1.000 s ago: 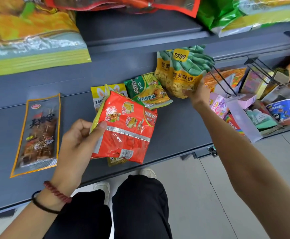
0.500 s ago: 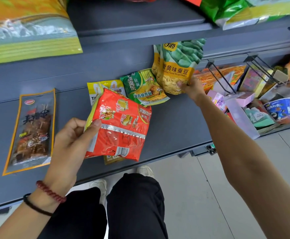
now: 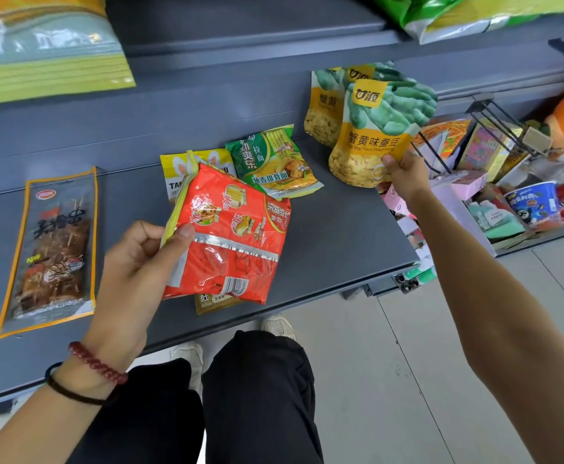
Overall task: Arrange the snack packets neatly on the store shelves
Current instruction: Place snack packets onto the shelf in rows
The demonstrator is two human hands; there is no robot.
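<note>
Nearest, the left hand (image 3: 140,262) pinches the left edge of a crinkly red plastic noodle packet (image 3: 230,242), holding it over the near part of the grey metal shelf (image 3: 341,236). Farther right, the right hand (image 3: 406,175) grips the lower right corner of a glossy yellow-and-green stand-up bean pouch (image 3: 374,135). The pouch rises up and left from the grip, long axis upright, just in front of matching pouches (image 3: 324,108) at the far wall.
</note>
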